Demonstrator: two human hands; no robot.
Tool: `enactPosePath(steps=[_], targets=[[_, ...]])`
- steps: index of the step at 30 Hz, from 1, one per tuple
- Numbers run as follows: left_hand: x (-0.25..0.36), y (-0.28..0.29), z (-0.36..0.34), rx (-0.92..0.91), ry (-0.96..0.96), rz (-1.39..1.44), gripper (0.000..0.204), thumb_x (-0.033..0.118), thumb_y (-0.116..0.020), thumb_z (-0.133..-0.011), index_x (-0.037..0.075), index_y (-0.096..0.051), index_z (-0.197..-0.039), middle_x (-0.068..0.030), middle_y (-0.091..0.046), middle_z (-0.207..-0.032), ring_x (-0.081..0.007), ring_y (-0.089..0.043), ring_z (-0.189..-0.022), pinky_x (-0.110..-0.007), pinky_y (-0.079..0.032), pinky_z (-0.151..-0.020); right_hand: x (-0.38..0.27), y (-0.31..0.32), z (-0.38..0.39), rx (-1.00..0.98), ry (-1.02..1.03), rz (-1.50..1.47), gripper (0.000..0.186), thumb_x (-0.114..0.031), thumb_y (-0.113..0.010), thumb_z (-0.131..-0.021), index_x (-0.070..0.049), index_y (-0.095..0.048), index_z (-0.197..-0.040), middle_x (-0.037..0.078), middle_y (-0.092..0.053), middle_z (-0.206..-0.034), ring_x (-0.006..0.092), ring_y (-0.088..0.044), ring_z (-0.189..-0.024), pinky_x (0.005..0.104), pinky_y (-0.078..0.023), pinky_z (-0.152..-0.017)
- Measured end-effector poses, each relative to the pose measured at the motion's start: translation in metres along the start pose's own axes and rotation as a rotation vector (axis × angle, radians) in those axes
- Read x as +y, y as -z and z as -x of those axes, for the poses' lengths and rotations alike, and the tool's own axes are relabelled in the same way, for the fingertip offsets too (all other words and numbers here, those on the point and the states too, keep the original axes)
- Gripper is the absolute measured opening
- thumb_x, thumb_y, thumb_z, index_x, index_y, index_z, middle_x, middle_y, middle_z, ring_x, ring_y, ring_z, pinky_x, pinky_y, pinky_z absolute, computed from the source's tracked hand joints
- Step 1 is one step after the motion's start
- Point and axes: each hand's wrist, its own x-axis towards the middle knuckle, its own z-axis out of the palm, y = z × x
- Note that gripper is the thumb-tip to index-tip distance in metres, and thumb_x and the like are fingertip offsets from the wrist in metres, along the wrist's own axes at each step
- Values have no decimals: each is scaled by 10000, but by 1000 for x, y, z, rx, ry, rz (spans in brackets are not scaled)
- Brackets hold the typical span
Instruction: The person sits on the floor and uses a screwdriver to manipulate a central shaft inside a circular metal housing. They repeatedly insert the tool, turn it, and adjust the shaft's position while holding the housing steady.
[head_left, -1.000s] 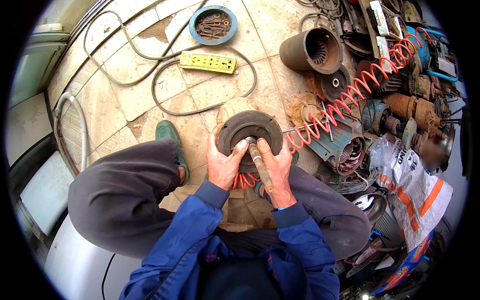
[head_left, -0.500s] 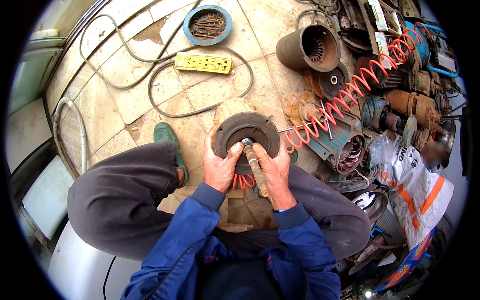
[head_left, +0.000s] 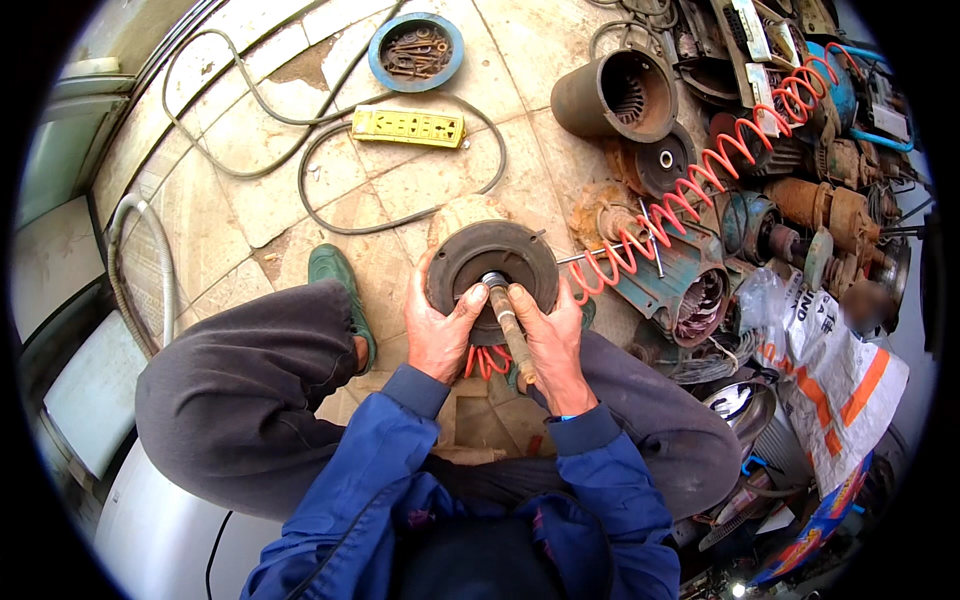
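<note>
Between my knees I hold a dark round motor end cover [head_left: 455, 262] with both hands. A worn, brownish shaft [head_left: 513, 333] comes out of its middle and slants toward me, down and a little right. Around the shaft's root shows a shiny metal ring [head_left: 493, 279]. My left hand [head_left: 436, 332] is closed round the cover's left edge, its thumb pressed in beside the shaft. On the other side my right hand [head_left: 553, 342] grips the right edge, its thumb also against the shaft's root. The cover hides most of my other fingers and whatever lies beneath it.
A blue round tub [head_left: 377, 48] of rusty bolts and a yellow power strip [head_left: 408, 126] with a looping cable lie ahead. To the right are an open metal cylinder [head_left: 588, 98], a red coiled hose [head_left: 716, 166], a green finned motor housing [head_left: 650, 275] and a white sack [head_left: 815, 345].
Almost nothing differs. The shaft's near end has shifted very slightly away from me, and both hands keep the same hold on the cover.
</note>
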Motion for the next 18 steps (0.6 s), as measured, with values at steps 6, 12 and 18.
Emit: enactPosePath(steps=[6, 12, 18], targets=[[-2, -2, 1, 8, -22, 17, 782, 82, -812, -917, -20, -347, -1537, -177, -603, -1388, -245, -615, -1254, -383, -509, -1085, -7, -7, 4, 17, -43, -63, 588, -167, -835, -921, 27, -526, -1383, 123, -671, -1275, 192, -646, -1154, 343, -516, -1030], [-7, -2, 2, 46, -38, 20, 747, 61, -793, -930, -18, -356, -1531, -171, -615, -1369, -234, -627, -1228, -372, -519, -1068, 0, -7, 3, 4, 25, -22, 585, -187, -832, -928, 25, -529, -1380, 118, -664, -1286, 188, -644, -1148, 342, -514, -1028], [-6, -2, 1, 29, -23, 8, 700, 65, -772, -949, -23, -376, -1520, -171, -616, -1363, -222, -620, -1229, -364, -519, -1058, 2, -3, 2, 12, 11, 20, 589, -209, -829, -932, 43, -531, -1374, 146, -656, -1300, 205, -634, -1169, 349, -508, -1026]])
